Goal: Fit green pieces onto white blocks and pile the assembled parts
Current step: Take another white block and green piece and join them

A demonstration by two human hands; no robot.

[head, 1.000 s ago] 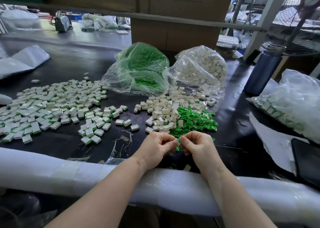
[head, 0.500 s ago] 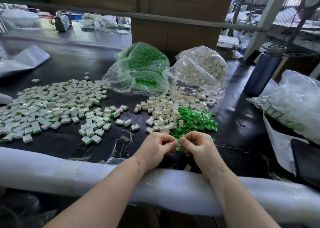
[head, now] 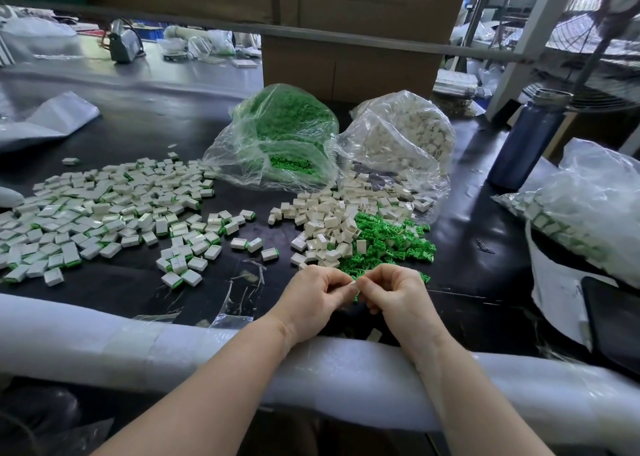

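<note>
Pinched part [head: 354,290] mostly behind fingers [head: 341,287].

We see a black table [head: 467,247]. On it lie white blocks [head: 329,213] and bright green pieces [head: 388,244]. The finished parts [head: 104,213] are white with green edges. One clear bag [head: 277,144] looks green inside. The bottle [head: 526,144] is dark blue. The box [head: 346,67] is brown.

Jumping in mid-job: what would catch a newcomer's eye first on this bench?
The wide spread of assembled parts at left, then the bag of green pieces and bag of white blocks at the back. In front, the left hand and right hand pinch one part together.
</note>
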